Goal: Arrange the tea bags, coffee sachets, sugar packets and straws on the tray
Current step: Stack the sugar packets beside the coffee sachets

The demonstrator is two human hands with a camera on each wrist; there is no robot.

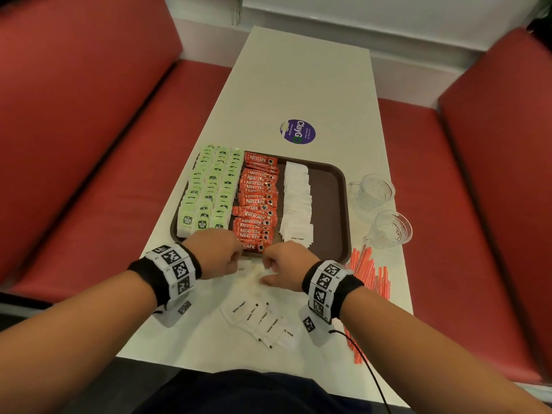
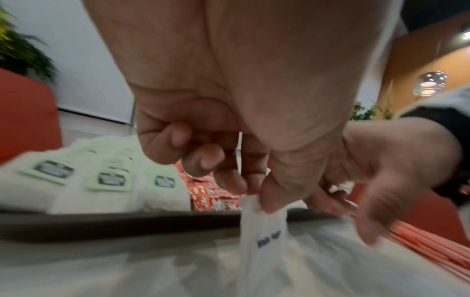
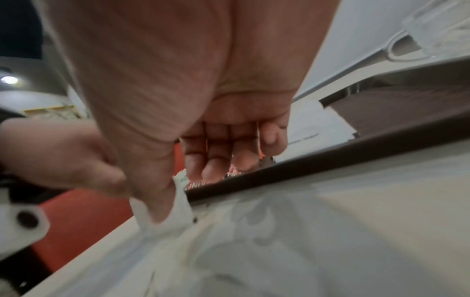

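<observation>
The brown tray (image 1: 343, 204) holds rows of green tea bags (image 1: 209, 192), red coffee sachets (image 1: 258, 204) and white sugar packets (image 1: 297, 201). Both hands meet just before the tray's near rim. My left hand (image 1: 234, 256) pinches a white sugar packet (image 2: 264, 227) between thumb and fingers, its lower end hanging to the table. My right hand (image 1: 268, 262) has its fingers curled and its thumb on a white packet (image 3: 180, 209). Whether it is the same packet, I cannot tell. Several loose sugar packets (image 1: 263, 321) lie between my forearms. Red straws (image 1: 367, 270) lie right of my right wrist.
Two glass cups (image 1: 373, 189) (image 1: 391, 227) stand on the white table right of the tray. A purple round sticker (image 1: 297, 132) is behind the tray. Red bench seats (image 1: 89, 174) flank the table on both sides. The tray's right strip is bare.
</observation>
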